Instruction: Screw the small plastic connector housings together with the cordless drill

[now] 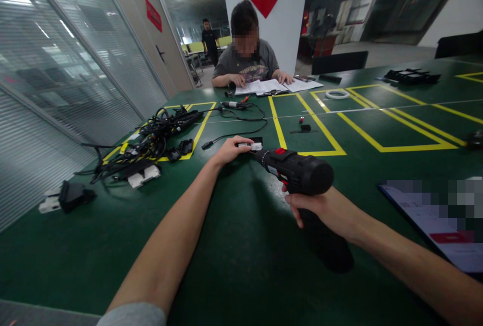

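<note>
My right hand (307, 202) is wrapped round the grip of a black cordless drill (296, 169) with red details. The drill lies level in the air above the green table, its tip pointing left. At that tip is a small black and white part (256, 146), held at its left end by the closed fingers of my left hand (233, 150). Whether the bit touches the part I cannot tell. Beyond them, a small black block (305, 128) and a tiny red-and-silver piece (301, 120) lie inside a yellow taped rectangle.
A heap of black cables (151, 137) fills the table's left side, with black and white pieces (143, 175) near it. A tablet (433, 225) lies at the right. A white ring (337, 94) is farther back. Across the table a person leans over papers (260, 87).
</note>
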Tool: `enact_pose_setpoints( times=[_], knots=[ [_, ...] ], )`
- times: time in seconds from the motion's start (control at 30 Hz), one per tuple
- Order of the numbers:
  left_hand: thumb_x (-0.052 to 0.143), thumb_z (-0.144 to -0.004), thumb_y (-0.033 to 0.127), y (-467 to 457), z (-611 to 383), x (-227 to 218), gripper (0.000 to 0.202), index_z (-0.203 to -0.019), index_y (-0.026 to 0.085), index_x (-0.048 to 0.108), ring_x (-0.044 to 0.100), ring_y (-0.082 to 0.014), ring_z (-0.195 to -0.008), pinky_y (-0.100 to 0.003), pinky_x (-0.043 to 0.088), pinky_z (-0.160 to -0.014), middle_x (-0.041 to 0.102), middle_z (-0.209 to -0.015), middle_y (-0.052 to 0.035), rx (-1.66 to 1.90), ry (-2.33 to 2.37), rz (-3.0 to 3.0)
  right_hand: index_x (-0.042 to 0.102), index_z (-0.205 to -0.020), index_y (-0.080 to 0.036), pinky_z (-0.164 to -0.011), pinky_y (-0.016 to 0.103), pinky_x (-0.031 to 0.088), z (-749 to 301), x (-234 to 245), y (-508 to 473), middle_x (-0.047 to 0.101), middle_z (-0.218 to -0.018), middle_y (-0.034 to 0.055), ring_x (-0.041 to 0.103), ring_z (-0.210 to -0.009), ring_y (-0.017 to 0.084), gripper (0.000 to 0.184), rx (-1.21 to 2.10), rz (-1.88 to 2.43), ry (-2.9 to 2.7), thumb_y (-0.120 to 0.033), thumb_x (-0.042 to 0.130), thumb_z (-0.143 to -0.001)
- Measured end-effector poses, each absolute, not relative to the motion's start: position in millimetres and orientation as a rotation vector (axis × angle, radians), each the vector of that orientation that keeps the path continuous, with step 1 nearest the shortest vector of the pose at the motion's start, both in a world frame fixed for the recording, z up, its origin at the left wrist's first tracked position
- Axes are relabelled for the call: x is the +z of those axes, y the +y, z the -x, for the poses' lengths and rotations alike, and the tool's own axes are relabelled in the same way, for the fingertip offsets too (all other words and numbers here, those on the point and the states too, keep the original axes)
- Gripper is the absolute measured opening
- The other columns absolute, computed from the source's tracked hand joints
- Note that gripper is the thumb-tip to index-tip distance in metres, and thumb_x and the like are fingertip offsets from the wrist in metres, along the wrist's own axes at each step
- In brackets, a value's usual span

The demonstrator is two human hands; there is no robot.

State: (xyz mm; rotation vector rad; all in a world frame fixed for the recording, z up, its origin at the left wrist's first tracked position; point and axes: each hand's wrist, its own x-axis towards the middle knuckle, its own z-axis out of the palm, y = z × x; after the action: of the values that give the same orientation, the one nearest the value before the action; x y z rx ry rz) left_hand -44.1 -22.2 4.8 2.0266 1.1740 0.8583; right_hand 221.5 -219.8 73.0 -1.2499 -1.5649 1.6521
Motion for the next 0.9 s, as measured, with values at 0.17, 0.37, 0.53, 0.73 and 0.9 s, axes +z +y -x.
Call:
enact_pose_setpoints(
  times=[0.17, 0.37, 0.53, 0.73, 0.9],
  knots=[
    [0.071, -0.076, 0.039, -22.7, 43.5, 4.9, 0.037, -0.107, 0.019, 0.078, 0.064, -0.0268, -0.11, -0.042, 0.044, -0.105, 0.073, -0.117, -0.0087, 0.861, 1.191, -2.017, 0.058, -0.087, -0.018, -0.062, 0.032, 0.047, -223.7, 68.7, -218.0, 0.06, -0.064, -0.0025, 0.059, -0.056, 0.015, 0.012, 1.706, 1.213, -1.521, -0.028, 0.062, -0.082],
    [0.07, -0.077, 0.041, -22.1, 43.4, 4.8, 0.037, -0.105, 0.019, 0.078, 0.063, -0.0268, -0.11, -0.041, 0.043, -0.106, 0.073, -0.116, -0.0091, 0.862, 1.18, -2.025, 0.058, -0.087, -0.018, -0.06, 0.031, 0.046, -220.7, 68.2, -218.7, 0.059, -0.061, -0.0037, 0.058, -0.054, 0.015, 0.011, 1.679, 1.208, -1.505, -0.026, 0.063, -0.079],
    [0.07, -0.077, 0.041, -22.2, 43.8, 5.4, 0.038, -0.106, 0.018, 0.078, 0.064, -0.0267, -0.11, -0.041, 0.044, -0.104, 0.073, -0.115, -0.0099, 0.856, 1.179, -2.026, 0.059, -0.091, -0.018, -0.06, 0.031, 0.047, -220.5, 69.8, -219.2, 0.06, -0.061, -0.0039, 0.058, -0.053, 0.015, 0.015, 1.659, 1.216, -1.519, -0.025, 0.063, -0.078],
    [0.071, -0.077, 0.043, -24.6, 43.6, 8.6, 0.039, -0.106, 0.019, 0.078, 0.063, -0.0268, -0.109, -0.042, 0.043, -0.105, 0.072, -0.117, -0.0096, 0.844, 1.193, -2.032, 0.058, -0.084, -0.019, -0.06, 0.031, 0.046, -220.7, 70.7, -219.1, 0.059, -0.062, -0.003, 0.058, -0.054, 0.015, 0.01, 1.669, 1.209, -1.52, -0.025, 0.063, -0.078],
    [0.07, -0.077, 0.042, -25.5, 43.1, 9.0, 0.037, -0.105, 0.019, 0.078, 0.063, -0.0261, -0.108, -0.041, 0.044, -0.104, 0.072, -0.116, -0.0094, 0.848, 1.194, -2.039, 0.059, -0.088, -0.018, -0.06, 0.032, 0.046, -221.5, 71.3, -219.7, 0.06, -0.061, -0.0028, 0.059, -0.053, 0.015, 0.012, 1.666, 1.221, -1.517, -0.025, 0.063, -0.078]
  ],
)
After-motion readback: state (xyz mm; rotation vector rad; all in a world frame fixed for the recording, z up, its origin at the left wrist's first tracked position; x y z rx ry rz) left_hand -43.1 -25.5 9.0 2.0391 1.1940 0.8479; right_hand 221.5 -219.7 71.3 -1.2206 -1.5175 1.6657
